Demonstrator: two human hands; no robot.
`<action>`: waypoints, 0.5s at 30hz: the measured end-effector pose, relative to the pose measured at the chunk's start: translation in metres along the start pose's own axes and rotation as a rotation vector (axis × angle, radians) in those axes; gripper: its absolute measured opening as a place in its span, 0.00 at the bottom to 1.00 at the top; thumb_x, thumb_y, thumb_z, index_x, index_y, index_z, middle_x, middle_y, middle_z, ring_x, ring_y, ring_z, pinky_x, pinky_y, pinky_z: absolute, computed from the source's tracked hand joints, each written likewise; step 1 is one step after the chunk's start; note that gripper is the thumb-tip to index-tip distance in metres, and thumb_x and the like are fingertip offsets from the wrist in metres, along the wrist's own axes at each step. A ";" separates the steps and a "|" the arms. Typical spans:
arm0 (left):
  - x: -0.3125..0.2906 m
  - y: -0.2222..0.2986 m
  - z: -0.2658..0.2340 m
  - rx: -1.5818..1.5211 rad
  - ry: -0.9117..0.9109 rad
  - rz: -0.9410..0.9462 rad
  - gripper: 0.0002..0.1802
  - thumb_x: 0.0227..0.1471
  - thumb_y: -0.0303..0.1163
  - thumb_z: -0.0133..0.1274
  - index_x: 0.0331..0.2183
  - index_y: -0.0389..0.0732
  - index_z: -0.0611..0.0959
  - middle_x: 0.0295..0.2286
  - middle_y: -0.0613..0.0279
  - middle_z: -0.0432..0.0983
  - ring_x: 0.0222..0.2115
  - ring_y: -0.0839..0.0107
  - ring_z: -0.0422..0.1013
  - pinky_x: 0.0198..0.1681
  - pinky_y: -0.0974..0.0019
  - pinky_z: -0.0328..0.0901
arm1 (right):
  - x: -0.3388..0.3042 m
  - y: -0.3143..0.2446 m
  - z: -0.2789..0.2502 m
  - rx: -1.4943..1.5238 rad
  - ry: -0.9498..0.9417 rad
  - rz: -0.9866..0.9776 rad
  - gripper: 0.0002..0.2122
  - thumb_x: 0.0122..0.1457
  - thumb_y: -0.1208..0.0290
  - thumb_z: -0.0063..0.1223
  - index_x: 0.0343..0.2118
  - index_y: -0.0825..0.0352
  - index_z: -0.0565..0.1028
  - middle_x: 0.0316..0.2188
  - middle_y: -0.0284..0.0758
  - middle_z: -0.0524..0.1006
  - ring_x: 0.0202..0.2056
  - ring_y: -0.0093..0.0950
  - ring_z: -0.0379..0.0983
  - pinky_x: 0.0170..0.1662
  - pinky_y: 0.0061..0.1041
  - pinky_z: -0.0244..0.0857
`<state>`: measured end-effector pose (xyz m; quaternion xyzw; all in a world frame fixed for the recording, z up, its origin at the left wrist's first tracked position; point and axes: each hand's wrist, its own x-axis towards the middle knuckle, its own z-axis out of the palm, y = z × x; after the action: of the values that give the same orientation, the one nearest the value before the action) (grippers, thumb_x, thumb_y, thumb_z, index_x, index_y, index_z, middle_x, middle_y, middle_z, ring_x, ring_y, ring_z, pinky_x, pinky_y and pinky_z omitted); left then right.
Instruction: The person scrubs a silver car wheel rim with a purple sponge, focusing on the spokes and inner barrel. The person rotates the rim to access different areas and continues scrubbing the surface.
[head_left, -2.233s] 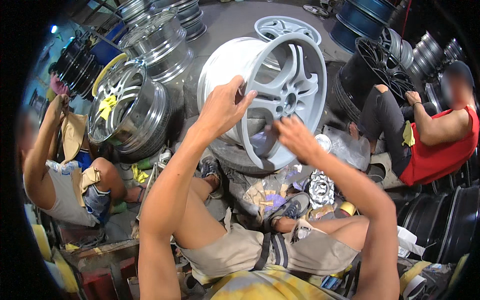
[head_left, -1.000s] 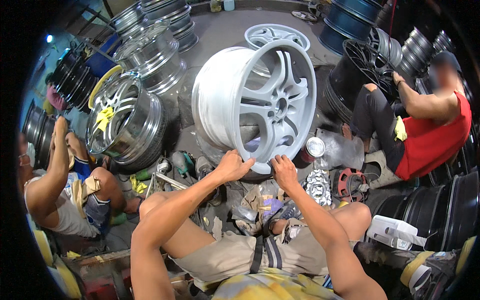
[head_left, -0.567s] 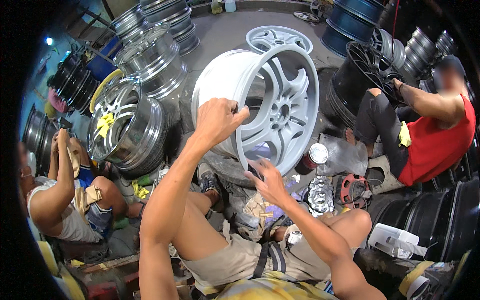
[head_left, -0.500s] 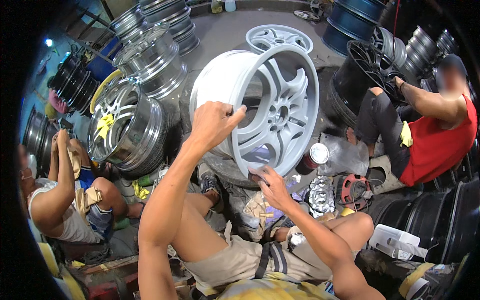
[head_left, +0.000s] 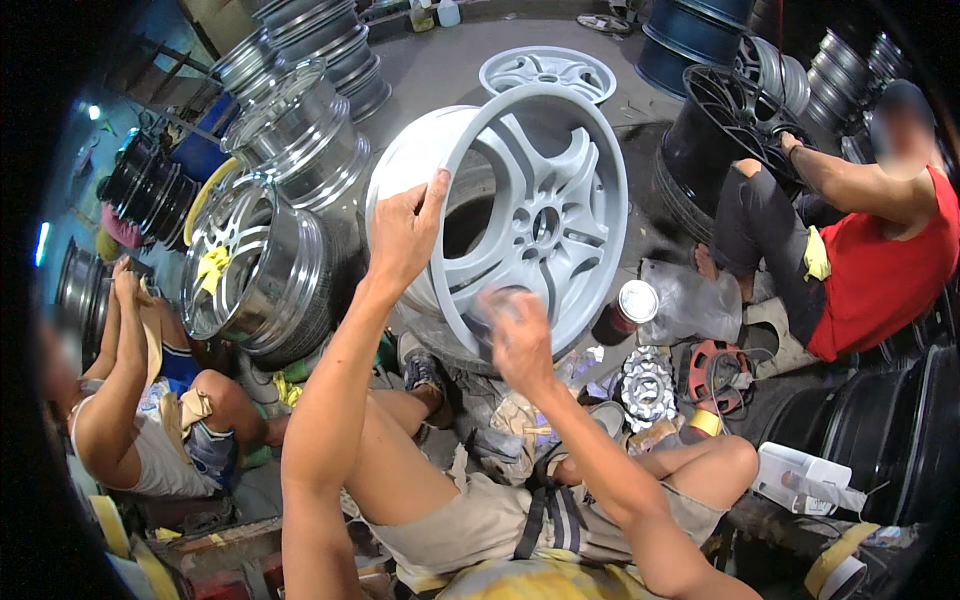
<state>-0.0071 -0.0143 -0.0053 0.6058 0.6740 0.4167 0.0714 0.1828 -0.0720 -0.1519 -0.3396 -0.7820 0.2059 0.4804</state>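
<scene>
Head view: the left hand [head_left: 402, 235] meets the edge of the grey wheel rim [head_left: 562, 222] just beyond it — pinch unclear. The right hand [head_left: 520, 335], lower, is blurred, grip untellable. A firm left should steady the rim.

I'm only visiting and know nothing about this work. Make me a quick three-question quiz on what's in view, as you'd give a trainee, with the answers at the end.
1. Multiple choice: in the picture, where is the can with the pale round lid relative to the large grey wheel rim before the person?
A) To its left
B) To its right
C) Directly above it

2. True or false: the person's left hand is higher in the picture than the right hand.

3. Fill in the colour: a ____ cloth lies on the chrome wheel at the left.

Key: 1. B; 2. True; 3. Yellow.
</scene>
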 end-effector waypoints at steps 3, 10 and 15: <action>0.003 0.007 -0.003 -0.056 -0.035 -0.003 0.34 0.68 0.52 0.50 0.22 0.29 0.78 0.14 0.48 0.62 0.16 0.62 0.56 0.24 0.54 0.57 | 0.006 0.007 -0.028 0.059 0.014 0.003 0.18 0.59 0.81 0.56 0.53 0.65 0.80 0.42 0.44 0.75 0.47 0.45 0.72 0.51 0.43 0.67; -0.001 0.003 0.000 -0.061 -0.029 0.055 0.32 0.69 0.50 0.49 0.24 0.30 0.76 0.16 0.56 0.58 0.18 0.69 0.56 0.24 0.58 0.55 | 0.053 0.048 -0.038 -0.204 -0.137 0.179 0.14 0.63 0.75 0.59 0.51 0.63 0.81 0.39 0.46 0.71 0.44 0.45 0.72 0.49 0.40 0.68; -0.006 0.001 -0.003 -0.043 -0.049 0.053 0.32 0.68 0.50 0.49 0.22 0.31 0.79 0.14 0.47 0.67 0.16 0.56 0.62 0.26 0.53 0.60 | 0.047 0.018 -0.031 -0.159 -0.217 0.031 0.14 0.56 0.76 0.62 0.46 0.61 0.84 0.41 0.49 0.69 0.44 0.47 0.69 0.48 0.43 0.67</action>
<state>-0.0071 -0.0211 -0.0050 0.6319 0.6465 0.4180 0.0899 0.2023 -0.0253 -0.1204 -0.3642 -0.8380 0.1862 0.3612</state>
